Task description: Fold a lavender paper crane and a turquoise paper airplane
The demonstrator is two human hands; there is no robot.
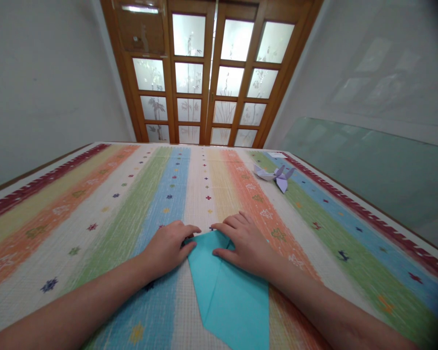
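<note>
Fingers first: on the left hand (170,247), thumb and index are bent around the far left corner of a turquoise, many-sided sheet of folded paper (237,299). Looks like a light pinch, but I can't tell whether they actually meet on it. On the right hand (248,243), the thumb lies flat on top of the sheet with the index spread away from it at the far edge, other fingers bunched beyond.

The paper's right in front of the person, between the forearms, on a striped, patterned cloth tablecloth (131,199). Its near end runs out of view, so take this as a best guess: the long axis goes away from the body, far end leaning a bit left. One straight crease slants across it.

What could go wrong, imo: if that left corner slips while the right thumb pushes, the sheet could skew and crease off-line. Soft cloth underneath might let it slide, too.

Further off to the right sit some small pale-purple folded-paper shapes (282,182), well apart from the hands. Way back, brown wooden doors with frosted panes (209,97).
</note>
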